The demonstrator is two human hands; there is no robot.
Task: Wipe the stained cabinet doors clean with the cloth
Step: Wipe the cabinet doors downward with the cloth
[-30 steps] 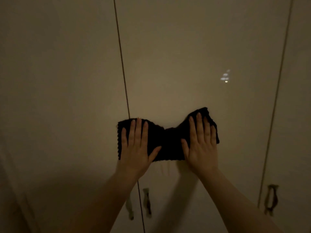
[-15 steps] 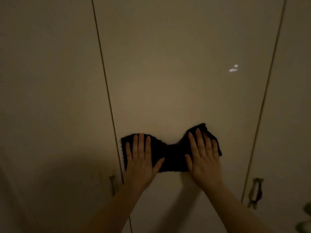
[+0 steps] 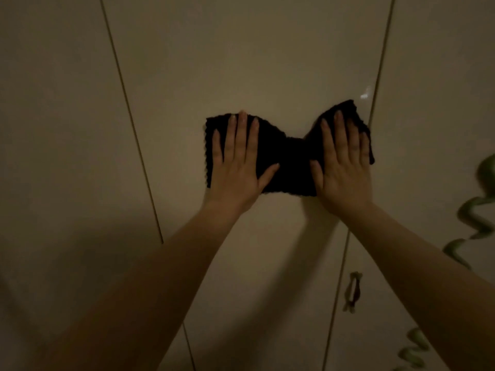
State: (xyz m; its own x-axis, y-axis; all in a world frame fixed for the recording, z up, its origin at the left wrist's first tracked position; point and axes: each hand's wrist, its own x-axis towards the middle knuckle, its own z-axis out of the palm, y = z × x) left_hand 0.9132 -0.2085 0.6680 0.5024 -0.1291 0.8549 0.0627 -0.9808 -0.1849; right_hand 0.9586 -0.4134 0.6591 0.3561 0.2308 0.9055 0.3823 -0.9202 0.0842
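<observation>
A dark, textured cloth lies flat against the pale middle cabinet door, bunched narrow at its centre like a bow. My left hand presses its left half with the fingers spread and pointing up. My right hand presses its right half the same way, and that end of the cloth reaches the seam with the right door. A small bright glint shows just above the cloth's right corner. The light is dim, and I cannot make out stains.
The left door lies behind a dark seam. A metal handle sits low on the right door. Curly green plant stems hang in at the right edge, close to my right forearm.
Both hands have slid the cloth rightward across the middle door, from the left seam to the right seam. The view has shifted, and the green stems have come into sight.
</observation>
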